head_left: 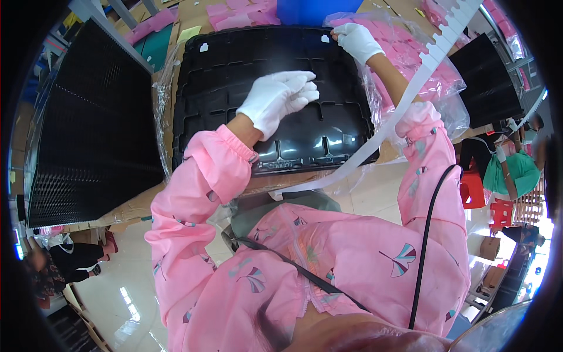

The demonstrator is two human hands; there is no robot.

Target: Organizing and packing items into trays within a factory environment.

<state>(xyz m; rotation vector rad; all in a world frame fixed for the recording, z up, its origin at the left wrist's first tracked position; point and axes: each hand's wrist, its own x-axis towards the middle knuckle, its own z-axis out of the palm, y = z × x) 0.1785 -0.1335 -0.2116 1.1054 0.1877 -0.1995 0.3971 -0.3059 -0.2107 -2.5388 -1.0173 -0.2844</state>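
Observation:
A large black moulded plastic tray [234,70] lies on the bench in front of me, with small white tabs near its far left and far right corners. Over its middle is my left hand [278,102] in a white glove, fingers curled together; whatever they hold, if anything, is hidden. At the far right corner my right hand [358,42], gloved with bare fingertips, pinches close to the white tab [325,39]. What sits between those fingertips is too small to make out. A long white strip with a notched edge [404,105] passes under my right forearm and along the tray's near right corner.
Black ribbed panels stand at left [97,129] and right [489,79]. Pink sheets in clear plastic [399,44] lie right of the tray, and a blue bin [316,10] is behind it. Other people sit at far left and right, near red stools [472,190].

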